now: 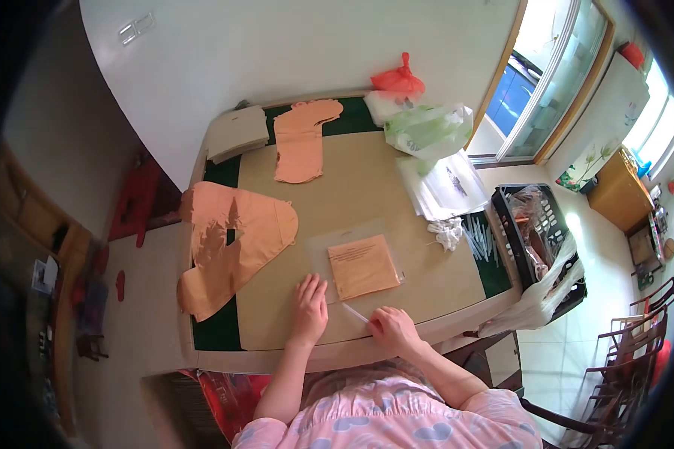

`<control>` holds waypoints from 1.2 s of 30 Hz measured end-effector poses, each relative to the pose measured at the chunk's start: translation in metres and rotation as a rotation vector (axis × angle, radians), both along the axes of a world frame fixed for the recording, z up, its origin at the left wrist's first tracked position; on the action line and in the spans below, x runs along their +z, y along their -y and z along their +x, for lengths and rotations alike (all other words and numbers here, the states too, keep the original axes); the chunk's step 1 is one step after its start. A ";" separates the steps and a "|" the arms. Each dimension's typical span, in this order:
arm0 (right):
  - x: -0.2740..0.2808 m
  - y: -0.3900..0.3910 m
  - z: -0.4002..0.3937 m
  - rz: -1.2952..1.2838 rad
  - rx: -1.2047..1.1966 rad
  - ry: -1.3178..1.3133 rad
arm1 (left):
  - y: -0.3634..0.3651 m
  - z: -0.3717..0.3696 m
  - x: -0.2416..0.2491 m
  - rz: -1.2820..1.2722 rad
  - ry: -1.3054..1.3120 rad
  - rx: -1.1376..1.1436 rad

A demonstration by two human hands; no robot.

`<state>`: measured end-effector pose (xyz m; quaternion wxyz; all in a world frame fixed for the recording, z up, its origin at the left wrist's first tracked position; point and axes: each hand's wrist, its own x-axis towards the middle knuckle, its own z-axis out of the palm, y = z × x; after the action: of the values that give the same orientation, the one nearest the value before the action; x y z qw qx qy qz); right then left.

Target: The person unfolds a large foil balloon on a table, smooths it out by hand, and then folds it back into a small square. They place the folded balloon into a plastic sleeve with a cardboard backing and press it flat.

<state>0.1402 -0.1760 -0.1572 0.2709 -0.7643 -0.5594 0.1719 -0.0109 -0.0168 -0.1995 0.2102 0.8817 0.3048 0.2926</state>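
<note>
Right hand [394,329]: my grip is clenched on a thin white strip [354,313] at the near edge of the desk [367,187].
Left hand [308,308]: released, lying flat with fingers spread on the clear bag [356,258].
Clear bag: flat on the desk just ahead of both hands, with an orange card [363,266] inside.
Orange sheets [232,243]: piled to my left.
Black basket [539,232]: off the desk's right end.

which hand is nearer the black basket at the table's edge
Right. The right hand lies on the table's near edge, on the same side as the black basket. The left hand presses the clear bag, farther from it.
</note>
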 end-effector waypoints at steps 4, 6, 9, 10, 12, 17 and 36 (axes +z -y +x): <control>-0.006 -0.012 -0.011 -0.003 -0.032 0.005 | 0.000 -0.001 -0.005 0.010 0.021 -0.016; -0.007 -0.018 -0.017 0.021 -0.077 0.035 | 0.000 -0.001 -0.003 0.018 0.015 -0.020; -0.006 -0.032 -0.028 0.011 -0.120 0.074 | 0.000 -0.001 -0.004 0.035 0.006 -0.022; -0.004 -0.037 -0.031 -0.002 -0.130 0.085 | 0.000 -0.002 -0.004 0.039 0.001 -0.021; -0.011 -0.052 -0.038 0.034 -0.160 0.135 | 0.000 -0.002 -0.005 0.032 -0.002 -0.026; -0.006 -0.060 -0.033 0.080 -0.116 0.129 | -0.002 -0.005 -0.002 0.022 -0.035 -0.044; -0.042 -0.055 0.076 0.401 -0.362 0.377 | -0.003 0.011 0.017 0.190 -0.200 -0.035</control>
<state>0.2164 -0.1209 -0.1993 0.3340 -0.8010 -0.4775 -0.1372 -0.0002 -0.0135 -0.1827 0.0995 0.9275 0.2798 0.2271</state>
